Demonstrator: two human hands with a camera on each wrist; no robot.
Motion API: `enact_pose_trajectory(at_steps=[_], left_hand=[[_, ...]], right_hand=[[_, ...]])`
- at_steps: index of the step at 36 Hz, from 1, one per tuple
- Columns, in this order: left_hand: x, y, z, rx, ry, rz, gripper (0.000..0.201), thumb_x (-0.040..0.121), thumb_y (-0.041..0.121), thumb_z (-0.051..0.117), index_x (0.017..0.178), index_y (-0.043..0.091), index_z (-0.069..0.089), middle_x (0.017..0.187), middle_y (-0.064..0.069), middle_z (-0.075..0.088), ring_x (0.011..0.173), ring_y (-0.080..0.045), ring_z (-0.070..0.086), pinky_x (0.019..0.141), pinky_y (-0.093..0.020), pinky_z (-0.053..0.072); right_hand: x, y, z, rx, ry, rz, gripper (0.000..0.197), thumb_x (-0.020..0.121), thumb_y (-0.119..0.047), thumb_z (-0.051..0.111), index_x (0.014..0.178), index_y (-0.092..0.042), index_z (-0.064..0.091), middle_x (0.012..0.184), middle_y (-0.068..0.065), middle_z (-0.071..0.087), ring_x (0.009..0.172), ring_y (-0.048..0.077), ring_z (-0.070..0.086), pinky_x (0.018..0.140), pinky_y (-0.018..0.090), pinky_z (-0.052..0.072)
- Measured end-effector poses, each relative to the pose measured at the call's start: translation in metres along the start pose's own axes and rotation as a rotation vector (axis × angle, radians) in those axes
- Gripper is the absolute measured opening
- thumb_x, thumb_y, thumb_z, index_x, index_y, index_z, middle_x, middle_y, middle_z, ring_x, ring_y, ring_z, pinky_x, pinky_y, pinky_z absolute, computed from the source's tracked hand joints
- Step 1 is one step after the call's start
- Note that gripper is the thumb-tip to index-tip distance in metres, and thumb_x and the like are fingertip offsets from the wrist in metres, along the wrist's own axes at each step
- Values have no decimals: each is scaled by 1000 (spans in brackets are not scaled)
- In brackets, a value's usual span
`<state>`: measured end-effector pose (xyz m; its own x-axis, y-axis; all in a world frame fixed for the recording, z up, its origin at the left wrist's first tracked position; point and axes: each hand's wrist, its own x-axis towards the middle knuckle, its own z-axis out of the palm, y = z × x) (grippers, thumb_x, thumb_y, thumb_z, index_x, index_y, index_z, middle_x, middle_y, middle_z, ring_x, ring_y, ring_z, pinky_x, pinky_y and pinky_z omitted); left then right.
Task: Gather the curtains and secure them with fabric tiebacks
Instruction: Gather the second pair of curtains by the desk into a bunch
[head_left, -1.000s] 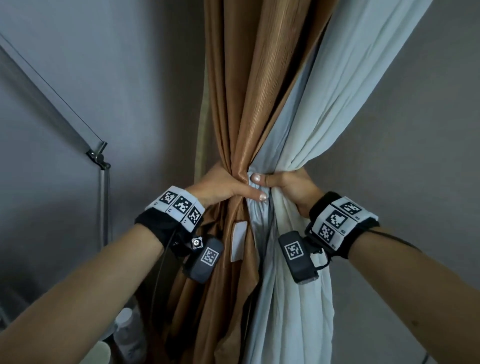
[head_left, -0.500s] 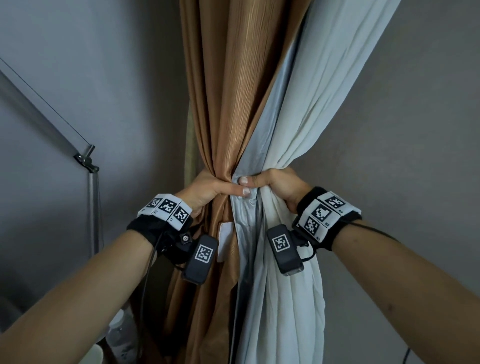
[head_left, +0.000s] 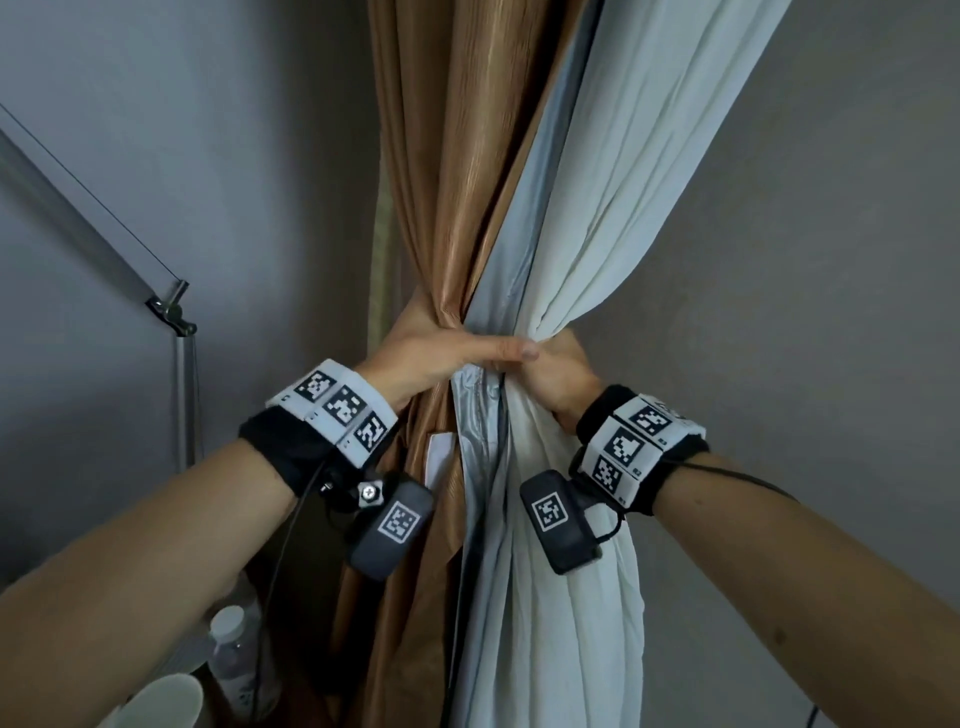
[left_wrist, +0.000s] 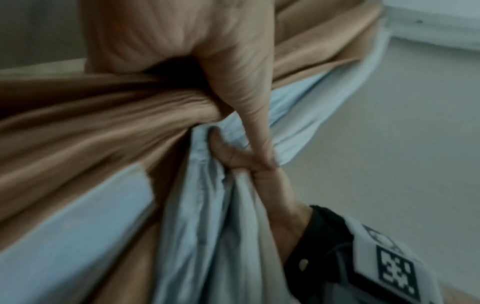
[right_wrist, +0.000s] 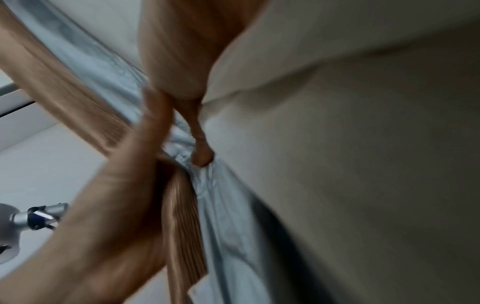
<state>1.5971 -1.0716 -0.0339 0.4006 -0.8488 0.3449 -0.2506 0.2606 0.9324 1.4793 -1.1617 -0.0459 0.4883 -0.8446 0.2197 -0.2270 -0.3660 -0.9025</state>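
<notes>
Two hands meet at the waist of the curtains, and we see them squeeze the cloth into one tight bundle against the grey wall (head_left: 779, 260). The left hand (head_left: 431, 358) wraps round the brown curtain (head_left: 457, 182) from the left, its thumb laid across the front of the bundle so that the tip reaches the right hand (head_left: 558, 374). The right hand closes round the white curtain (head_left: 639, 156) from the right, fingers curled behind the folds and out of our sight in the head view. Between the two lies a silvery grey lining (head_left: 478, 467), pinched in the same bundle; we find it again in the left wrist view, where the left hand's thumb (left_wrist: 249, 102) presses over brown and pale folds alike. Above the hands the curtains fan out upward, the brown to the left and the white slanting to the right; below, they hang loose and near us. We cannot make out any tieback in these views. To the far left a metal pole (head_left: 184, 395) stands with a slanted bar joined at its top, and at the near left a plastic bottle (head_left: 234, 654) stands beside a white cup (head_left: 156, 701). Both wrists carry bands with black-and-white markers and a small dark camera.
</notes>
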Motion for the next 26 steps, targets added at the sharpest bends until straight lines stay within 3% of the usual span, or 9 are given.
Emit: enact_pose_trajectory(at_steps=[4, 8, 11, 14, 17, 19, 21, 24, 26], left_hand=[[1, 7, 0, 31, -40, -43, 98, 37, 38, 95, 125, 12, 61, 111, 4, 72, 104, -3, 67, 94, -18, 52], [0, 8, 2, -19, -34, -136, 85, 48, 40, 92, 120, 7, 63, 104, 3, 74, 101, -6, 70, 82, -12, 53], [-1, 8, 7, -65, -35, -163, 71, 62, 34, 87, 122, 7, 60, 101, 7, 69, 100, -4, 66, 76, -6, 48], [-4, 7, 7, -55, -15, -136, 92, 55, 43, 92, 131, 9, 51, 109, 9, 65, 105, -2, 62, 87, -9, 45], [-8, 3, 2, -25, 4, -120, 121, 35, 57, 94, 138, 11, 51, 123, 3, 68, 115, -6, 63, 107, -27, 45], [-8, 0, -2, -11, 11, -128, 114, 39, 54, 95, 137, 14, 53, 123, 4, 69, 115, -6, 63, 108, -29, 45], [-7, 3, -3, -5, 19, -126, 100, 46, 45, 96, 132, 13, 56, 119, 5, 70, 114, -7, 64, 107, -29, 45], [-5, 8, 0, 28, -9, -127, 67, 64, 19, 91, 122, 11, 58, 111, 6, 68, 108, -7, 63, 100, -19, 46], [-5, 10, 2, 36, -69, -115, 64, 66, 14, 89, 123, 5, 62, 114, 1, 71, 109, -8, 66, 97, -19, 50]], right_hand=[[-2, -1, 3, 67, -23, -48, 33, 84, -17, 72, 114, -5, 65, 108, 9, 72, 100, 22, 70, 87, 36, 59], [-5, -5, -3, 111, -186, -70, 53, 64, -11, 89, 114, -6, 70, 110, 5, 74, 104, 16, 70, 96, 33, 55], [-11, -7, -1, 142, -103, -73, 58, 62, -19, 91, 114, -7, 69, 110, 1, 73, 105, 16, 68, 94, 31, 54], [-16, -10, 2, 132, 13, -110, 49, 81, -10, 77, 126, -2, 60, 120, 6, 66, 114, 20, 63, 91, 26, 53], [-13, -11, -1, 176, 52, -81, 32, 84, -9, 72, 115, -11, 64, 104, -1, 66, 105, 20, 65, 80, 22, 51], [-12, -10, -3, 201, 3, -50, 32, 76, -8, 80, 102, -19, 65, 96, -5, 68, 93, 12, 66, 75, 18, 51], [-10, -10, -2, 226, -73, -39, 42, 64, -6, 88, 97, -22, 66, 100, -2, 73, 94, 12, 68, 77, 20, 54], [-10, -11, -4, 205, -172, -94, 49, 67, -2, 86, 108, -18, 65, 113, 3, 71, 99, 13, 68, 78, 17, 55], [-10, -9, -7, 164, -253, -128, 53, 67, 0, 85, 115, -10, 65, 118, 5, 70, 107, 15, 67, 92, 28, 56]])
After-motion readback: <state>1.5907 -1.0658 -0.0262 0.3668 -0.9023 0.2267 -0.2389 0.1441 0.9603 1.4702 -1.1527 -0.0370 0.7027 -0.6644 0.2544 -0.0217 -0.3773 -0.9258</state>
